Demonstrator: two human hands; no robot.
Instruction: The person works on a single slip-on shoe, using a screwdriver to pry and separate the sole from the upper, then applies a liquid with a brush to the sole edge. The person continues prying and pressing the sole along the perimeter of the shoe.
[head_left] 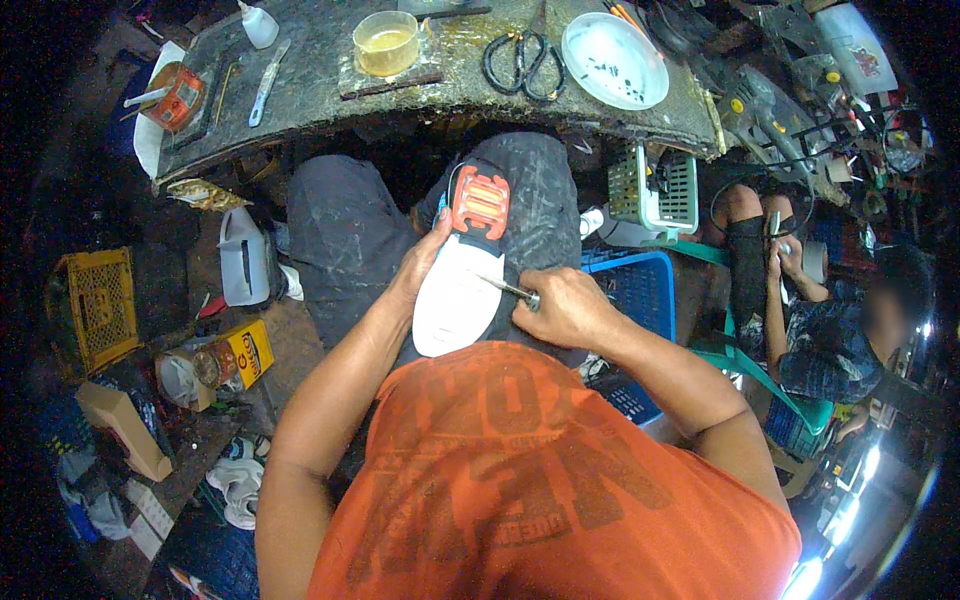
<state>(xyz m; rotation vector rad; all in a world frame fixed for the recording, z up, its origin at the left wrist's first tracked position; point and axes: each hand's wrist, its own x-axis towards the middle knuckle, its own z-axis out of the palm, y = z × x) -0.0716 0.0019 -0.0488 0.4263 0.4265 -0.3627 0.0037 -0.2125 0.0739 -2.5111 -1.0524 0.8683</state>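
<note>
A shoe lies sole-up on my right thigh, its sole white with an orange ribbed patch at the far end. My left hand grips the shoe's left edge and steadies it. My right hand is closed around a thin metal tool whose tip touches the right edge of the white sole. Both forearms come in from below, over my orange shirt.
A dark workbench ahead carries a cup of yellowish glue, black scissors, a white plate, a knife and a tin. A blue crate, a white jug, cans and a yellow crate surround me. Another person sits at the right.
</note>
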